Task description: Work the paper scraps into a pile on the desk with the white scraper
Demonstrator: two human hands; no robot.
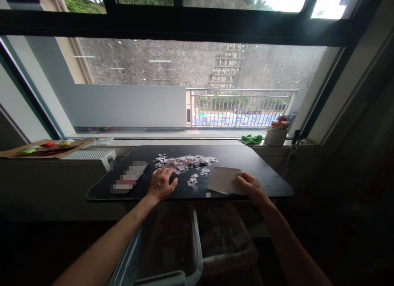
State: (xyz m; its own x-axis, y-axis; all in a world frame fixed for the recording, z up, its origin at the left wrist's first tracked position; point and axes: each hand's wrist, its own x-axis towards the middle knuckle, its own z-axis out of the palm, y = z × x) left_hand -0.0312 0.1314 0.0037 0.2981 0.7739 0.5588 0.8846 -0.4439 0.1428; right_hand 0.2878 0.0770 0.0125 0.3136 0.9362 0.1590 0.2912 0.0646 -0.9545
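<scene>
On a dark tabletop (pixel 184 190) lies a heap of small paper pieces (pixel 184 163), mostly white with some reddish print. My left hand (pixel 161 184) rests palm down at the near left edge of the heap, its fingers bent forward onto it and its thumb apart. Nothing shows in its grip. My right hand (pixel 250 187) is closed on the right edge of a shallow white plastic tray or lid (pixel 224 180), thumb on top. Between my hands are a few stray paper pieces (pixel 193 180), and one piece (pixel 208 194) sits near the table's front edge.
A blurred-out phone-like object (pixel 131 178) lies on the table's left. Below the front edge stand a clear plastic bin (pixel 197 241) and a worn box (pixel 227 259). By the window are a green cloth (pixel 251 139), a whitish pot (pixel 276 136) and a radiator (pixel 89 155).
</scene>
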